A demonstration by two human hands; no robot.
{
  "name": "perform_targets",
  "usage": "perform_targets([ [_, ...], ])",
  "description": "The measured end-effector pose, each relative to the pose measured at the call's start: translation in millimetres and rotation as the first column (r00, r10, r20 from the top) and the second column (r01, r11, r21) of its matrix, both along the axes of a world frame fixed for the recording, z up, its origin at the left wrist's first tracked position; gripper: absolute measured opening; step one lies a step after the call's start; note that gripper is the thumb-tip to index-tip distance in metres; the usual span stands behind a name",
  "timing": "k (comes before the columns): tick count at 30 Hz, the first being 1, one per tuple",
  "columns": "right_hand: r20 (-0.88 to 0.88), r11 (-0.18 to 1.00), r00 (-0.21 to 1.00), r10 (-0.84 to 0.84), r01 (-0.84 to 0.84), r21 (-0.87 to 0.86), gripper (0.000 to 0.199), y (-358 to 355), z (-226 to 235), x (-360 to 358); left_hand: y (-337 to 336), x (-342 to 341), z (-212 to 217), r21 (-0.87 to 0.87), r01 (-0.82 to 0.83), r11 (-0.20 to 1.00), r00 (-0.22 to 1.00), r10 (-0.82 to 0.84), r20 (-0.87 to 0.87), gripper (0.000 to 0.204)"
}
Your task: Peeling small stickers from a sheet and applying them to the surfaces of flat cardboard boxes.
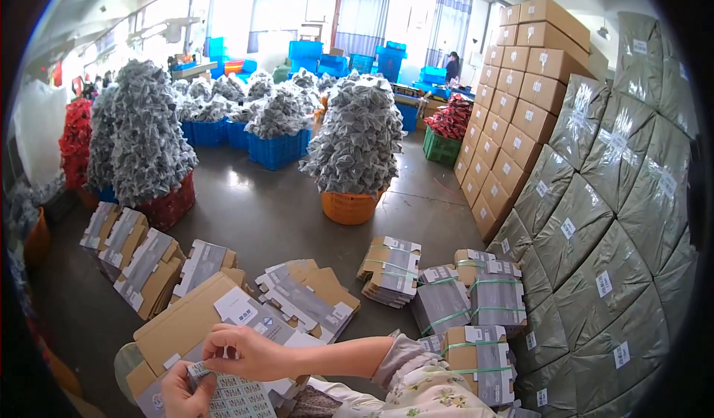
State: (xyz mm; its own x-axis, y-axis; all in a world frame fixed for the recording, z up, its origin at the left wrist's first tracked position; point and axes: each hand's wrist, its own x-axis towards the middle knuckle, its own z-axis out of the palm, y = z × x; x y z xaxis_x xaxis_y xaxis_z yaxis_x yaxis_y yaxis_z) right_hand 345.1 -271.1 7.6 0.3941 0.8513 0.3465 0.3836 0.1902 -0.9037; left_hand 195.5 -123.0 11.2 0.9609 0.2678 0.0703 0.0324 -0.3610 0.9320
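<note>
My left hand (181, 394) holds a sheet of small printed stickers (239, 399) low in the view, thumb on top of it. Over the sheet's upper corner my right hand (249, 349) is closed in a pinch, its fingertips at the sticker edge; whether one sticker has come loose I cannot make out. Beneath both hands lies a stack of flattened cardboard boxes (182, 317), brown with grey printed panels. A white label (236, 308) shows on the top one, just beyond my right hand. My right forearm crosses the stack from the right.
More flat box bundles (152, 269) lean in a row ahead. Strapped bundles (442, 299) sit to the right. Wrapped grey-green bales (595, 269) and stacked cartons (513, 113) wall the right side. An orange tub (349, 207) and blue crates (275, 150) overflow with grey bundles.
</note>
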Motion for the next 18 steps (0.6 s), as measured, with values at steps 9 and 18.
perform_targets([
  [9,0.096,0.983,0.980,-0.175,0.169,0.070,0.007,-21.8,-3.9,52.6,-11.2,-19.9,5.1,-0.015,-0.223,0.975,0.975,0.223,0.003,0.009],
  [18,-0.029,0.913,0.939,-0.343,0.326,-0.246,0.018,-47.8,-38.5,97.7,-0.1,-52.8,-12.2,-0.265,-0.217,0.940,0.972,0.181,-0.151,0.009],
])
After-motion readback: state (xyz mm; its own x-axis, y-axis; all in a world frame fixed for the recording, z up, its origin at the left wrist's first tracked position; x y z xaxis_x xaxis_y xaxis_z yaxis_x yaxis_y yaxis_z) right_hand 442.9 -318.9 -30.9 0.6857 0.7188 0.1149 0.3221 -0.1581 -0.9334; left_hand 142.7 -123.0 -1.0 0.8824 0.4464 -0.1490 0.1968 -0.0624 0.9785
